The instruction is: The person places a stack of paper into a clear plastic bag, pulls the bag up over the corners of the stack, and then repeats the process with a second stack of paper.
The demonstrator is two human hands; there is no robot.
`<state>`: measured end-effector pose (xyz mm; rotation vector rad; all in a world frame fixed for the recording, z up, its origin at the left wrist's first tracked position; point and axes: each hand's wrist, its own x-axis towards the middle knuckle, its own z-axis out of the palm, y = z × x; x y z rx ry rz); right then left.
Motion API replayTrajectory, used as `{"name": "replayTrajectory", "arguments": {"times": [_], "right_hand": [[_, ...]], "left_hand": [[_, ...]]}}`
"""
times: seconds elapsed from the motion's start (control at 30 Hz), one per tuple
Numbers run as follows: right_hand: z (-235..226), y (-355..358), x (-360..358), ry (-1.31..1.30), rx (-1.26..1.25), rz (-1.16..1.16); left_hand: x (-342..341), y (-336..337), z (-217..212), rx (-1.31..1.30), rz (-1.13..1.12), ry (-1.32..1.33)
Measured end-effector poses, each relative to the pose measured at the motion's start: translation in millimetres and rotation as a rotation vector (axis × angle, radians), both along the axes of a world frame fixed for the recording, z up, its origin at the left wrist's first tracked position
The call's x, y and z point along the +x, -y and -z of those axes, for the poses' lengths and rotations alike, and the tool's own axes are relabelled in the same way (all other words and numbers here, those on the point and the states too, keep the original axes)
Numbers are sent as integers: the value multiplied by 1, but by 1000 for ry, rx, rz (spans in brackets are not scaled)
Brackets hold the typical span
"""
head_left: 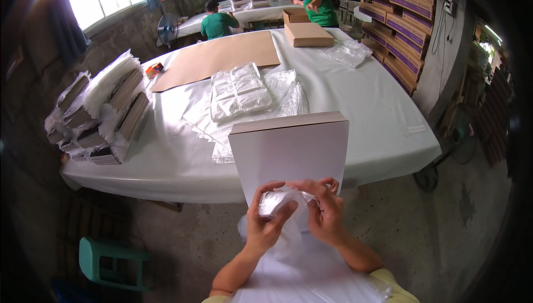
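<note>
Head view: left hand (267,221) and right hand (325,211) close together at lower centre, fingers of both pinching a crumpled clear plastic bag (279,202). Just behind the bag, standing upright on its lower edge, a thick white rectangular book (288,150). Beyond, on the white-covered table (361,108): loose clear plastic sleeves (240,92), a flat brown cardboard sheet (219,58), stacked wrapped books (97,117) at left. Below left, a green plastic stool (111,261).
</note>
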<state>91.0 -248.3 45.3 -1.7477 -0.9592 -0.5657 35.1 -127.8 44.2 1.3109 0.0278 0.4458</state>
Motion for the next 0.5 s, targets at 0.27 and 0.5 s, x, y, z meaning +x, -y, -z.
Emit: {"name": "replayTrajectory", "arguments": {"times": [0.27, 0.5], "right_hand": [[0, -6, -3, -91, 186, -48], [6, -2, 1, -93, 356, -263]], "left_hand": [[5, -3, 19, 10, 69, 87], [6, -5, 14, -108, 224, 134]]}}
